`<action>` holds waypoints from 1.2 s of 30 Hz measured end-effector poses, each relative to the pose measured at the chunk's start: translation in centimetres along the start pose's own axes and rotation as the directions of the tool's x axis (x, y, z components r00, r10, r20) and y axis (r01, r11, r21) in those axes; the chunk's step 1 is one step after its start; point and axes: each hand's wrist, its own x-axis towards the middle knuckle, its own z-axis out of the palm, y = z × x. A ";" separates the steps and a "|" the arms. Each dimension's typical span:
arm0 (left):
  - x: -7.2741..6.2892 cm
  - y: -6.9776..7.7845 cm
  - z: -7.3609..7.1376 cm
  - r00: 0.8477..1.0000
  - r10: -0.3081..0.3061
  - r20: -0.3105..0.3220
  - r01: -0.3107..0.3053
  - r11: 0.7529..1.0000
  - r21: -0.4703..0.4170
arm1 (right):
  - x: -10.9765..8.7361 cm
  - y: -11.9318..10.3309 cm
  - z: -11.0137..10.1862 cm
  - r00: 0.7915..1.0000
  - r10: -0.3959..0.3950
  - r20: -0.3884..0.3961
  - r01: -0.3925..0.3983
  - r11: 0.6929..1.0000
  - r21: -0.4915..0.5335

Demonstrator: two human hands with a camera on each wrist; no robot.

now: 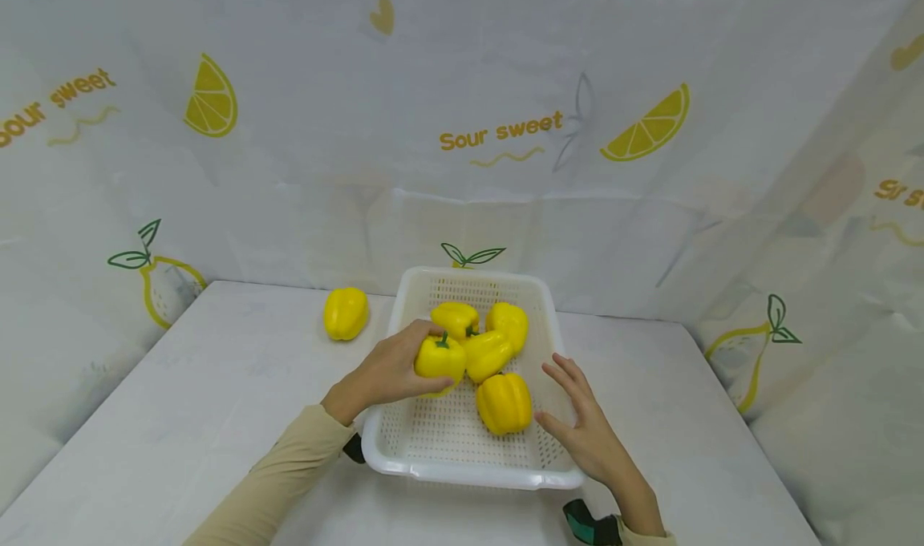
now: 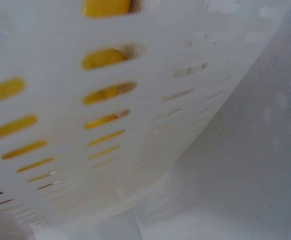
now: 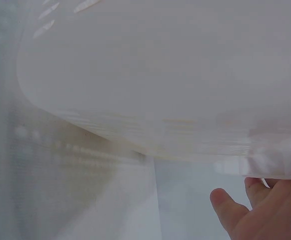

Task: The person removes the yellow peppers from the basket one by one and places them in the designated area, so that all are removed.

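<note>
As it sits low in the middle of the frame, the white basket (image 1: 422,442): rectangular slotted plastic, standing on a pale table (image 1: 253,370).
Loose inside the basket: four yellow peppers, namely a back-left pepper (image 1: 455,315), a back-right pepper (image 1: 512,326), a middle pepper (image 1: 489,357) lying on its side, and a front pepper (image 1: 504,404) towards the right.
Held pepper (image 1: 439,361): yellow, green stem upward, within the basket's left side; whether it touches the bottom cannot be told.
Left hand (image 1: 386,372): reaching across the left rim, thumb and fingers curled round the held pepper.
Right hand (image 1: 588,432): at the right rim, fingers spread and slightly bent, holding nothing, thumb near the front pepper.
Outside pepper (image 1: 346,313): yellow, on the table left of the basket's far end.
In the way: basket walls fill much of both wrist views; yellow shows through slots in the left one.
Backdrop (image 1: 325,129): white sheeting with lemon prints across the upper frame.
</note>
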 end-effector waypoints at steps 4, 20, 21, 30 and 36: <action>-0.1 0.0 -0.1 1.000 -0.026 0.005 0.026 0.999 -0.025 | 0.0 0.1 0.0 1.000 -0.007 -0.002 0.007 1.000 -0.002; -0.2 0.0 0.0 0.997 0.020 -0.071 -0.028 0.992 -0.122 | 0.0 0.0 0.1 1.000 -0.008 -0.006 0.008 1.000 -0.010; -0.2 -0.1 0.0 0.997 0.026 -0.079 -0.036 0.991 -0.127 | 0.0 0.0 0.0 1.000 -0.008 -0.006 0.008 1.000 -0.010; -0.2 -0.4 -0.1 0.988 0.042 -0.149 -0.073 0.975 -0.208 | 0.0 0.2 0.2 1.000 -0.004 -0.004 0.004 1.000 0.008; -0.4 -0.3 -0.4 0.981 0.054 -0.186 -0.090 0.977 -0.193 | 0.0 0.0 0.0 1.000 -0.001 -0.006 0.001 1.000 -0.005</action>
